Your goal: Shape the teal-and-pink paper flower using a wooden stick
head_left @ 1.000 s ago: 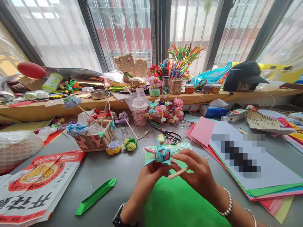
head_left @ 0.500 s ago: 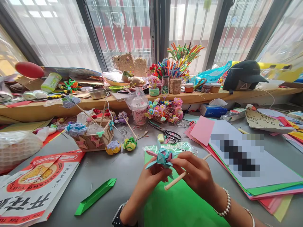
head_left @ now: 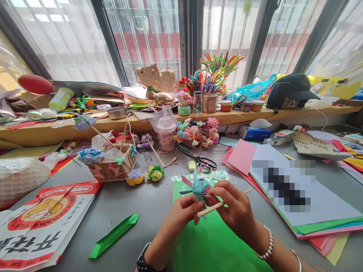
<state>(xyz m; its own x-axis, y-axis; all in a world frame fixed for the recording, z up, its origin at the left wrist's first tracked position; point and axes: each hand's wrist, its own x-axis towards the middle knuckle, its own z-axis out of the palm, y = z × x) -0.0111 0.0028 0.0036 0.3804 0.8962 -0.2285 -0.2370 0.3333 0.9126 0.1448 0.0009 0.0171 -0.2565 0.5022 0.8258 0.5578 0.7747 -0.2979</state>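
Note:
A folded paper flower (head_left: 199,187) in light blue and pink is held up in front of me, its petals pointing outward. My left hand (head_left: 183,216) grips it from below with thumb and fingers. My right hand (head_left: 237,207) has a thin wooden stick (head_left: 210,209) across its fingers, while its fingertips touch the flower's right-hand petals. The stick's near end lies close to my left fingertips; I cannot tell whether they touch. Beneath both hands is a pack of green paper (head_left: 211,245). A folded green paper strip (head_left: 115,236) rests on the table to the left.
Scissors (head_left: 206,164) and two paper flowers (head_left: 155,172) are beyond my hands. Coloured sheets (head_left: 309,177) are stacked at right, a printed paper bag (head_left: 42,226) at left. A decorated box (head_left: 112,170) and lidded cup (head_left: 166,136) stand before the cluttered ledge (head_left: 141,124).
The flower has turned and tilted in my hands, shifting slightly right. The stick's near end has risen a little toward my left fingers.

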